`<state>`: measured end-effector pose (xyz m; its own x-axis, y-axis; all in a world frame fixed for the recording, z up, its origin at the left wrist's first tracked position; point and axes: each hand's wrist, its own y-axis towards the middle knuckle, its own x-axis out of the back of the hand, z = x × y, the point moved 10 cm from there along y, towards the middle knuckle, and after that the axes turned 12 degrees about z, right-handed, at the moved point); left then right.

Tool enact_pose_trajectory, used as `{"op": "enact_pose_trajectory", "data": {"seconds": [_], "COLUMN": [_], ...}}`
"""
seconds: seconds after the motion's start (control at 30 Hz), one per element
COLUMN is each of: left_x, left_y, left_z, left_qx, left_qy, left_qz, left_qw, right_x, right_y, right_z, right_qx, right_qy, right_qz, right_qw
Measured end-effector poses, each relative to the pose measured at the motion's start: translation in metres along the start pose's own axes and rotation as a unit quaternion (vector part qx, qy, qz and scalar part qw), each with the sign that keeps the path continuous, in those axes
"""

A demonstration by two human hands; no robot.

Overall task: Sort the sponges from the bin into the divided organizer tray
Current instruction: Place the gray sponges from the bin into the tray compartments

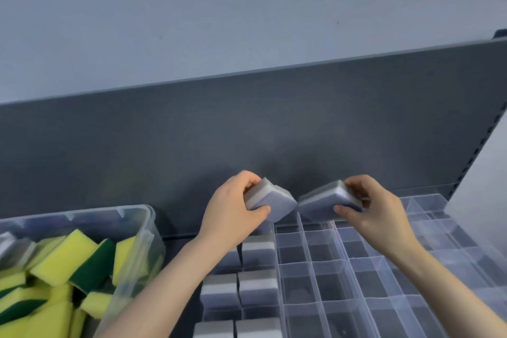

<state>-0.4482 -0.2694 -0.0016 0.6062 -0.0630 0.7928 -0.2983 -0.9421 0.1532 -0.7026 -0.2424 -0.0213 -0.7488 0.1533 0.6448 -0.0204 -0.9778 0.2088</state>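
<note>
While left hand (pixel 230 208), right hand (pixel 380 214) pinch grey sponges (pixel 270 202), bin (pixel 149 218) holds yellow (pixel 63 255), tray (pixel 310 261) grey (pixel 258 252).

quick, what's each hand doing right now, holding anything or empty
Left hand: closed on a grey sponge, held above the tray.
Right hand: closed on a second grey sponge, also held above the tray.

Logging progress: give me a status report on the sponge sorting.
Left hand grips left grey sponge; right hand grips right grey sponge. Both above organizer tray. Nothing blocking.

One bin (pixel 149 218), one tray (pixel 356 269), two held sponges (pixel 271 200) (pixel 323 202)
</note>
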Motion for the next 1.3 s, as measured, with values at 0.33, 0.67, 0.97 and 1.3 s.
{"op": "enact_pose_trajectory", "data": {"seconds": [0.33,0.67,0.97,1.3], "left_x": [-0.041,-0.057,-0.066,-0.084], "left_y": [0.023,0.03,0.038,0.059], "left_z": [-0.004,-0.003,-0.005,-0.004], "left_qx": [0.032,0.045,0.041,0.026], "left_qy": [0.081,0.128,0.159,0.188], "left_qz": [0.045,0.086,0.142,0.223], "left_qw": [0.995,0.987,0.976,0.956], "right_x": [-0.016,-0.02,-0.023,-0.052], "right_y": [0.011,0.017,0.025,0.057], "right_z": [-0.044,-0.048,-0.032,-0.01], "right_qx": [-0.006,0.02,0.05,0.06], "right_qy": [0.008,-0.034,-0.105,-0.232], "right_qz": [0.043,0.1,0.13,0.234], "right_qw": [0.999,0.994,0.985,0.942]}}
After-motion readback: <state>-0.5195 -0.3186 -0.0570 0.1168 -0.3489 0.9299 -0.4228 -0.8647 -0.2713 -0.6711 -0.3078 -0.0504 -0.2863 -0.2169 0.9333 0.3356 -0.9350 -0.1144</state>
